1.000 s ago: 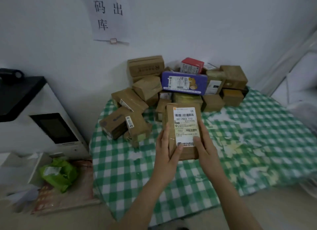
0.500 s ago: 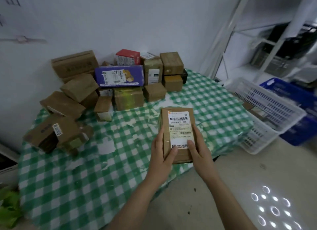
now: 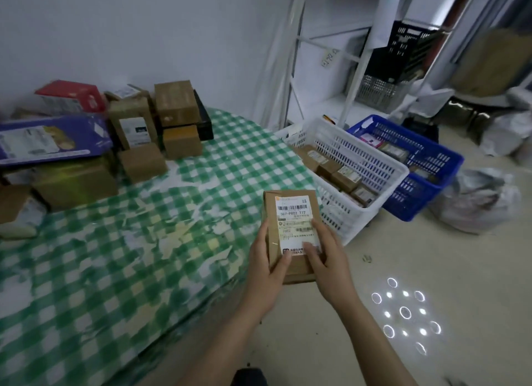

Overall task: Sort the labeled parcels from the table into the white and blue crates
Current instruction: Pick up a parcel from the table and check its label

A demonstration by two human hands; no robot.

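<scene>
Presently, one labeled parcel (image 3: 290, 233) is held label-up by the left hand (image 3: 266, 266), curled round its left edge, and the right hand (image 3: 331, 262), curled round its lower right corner with the thumb laid on the label. The parcel is held in the air over the right edge of the surface (image 3: 115, 270), near the white crate (image 3: 342, 218); the blue crate (image 3: 408, 195) stands just beyond.

The step in hand is judged to be the reading of the label. For the next move, a crate must be chosen and the parcel carried rightward and lowered in.

The rule assigning crates is not shown. The label's small print is blurred, and the unsorted pile (image 3: 172, 103) is cut off at the left.
</scene>
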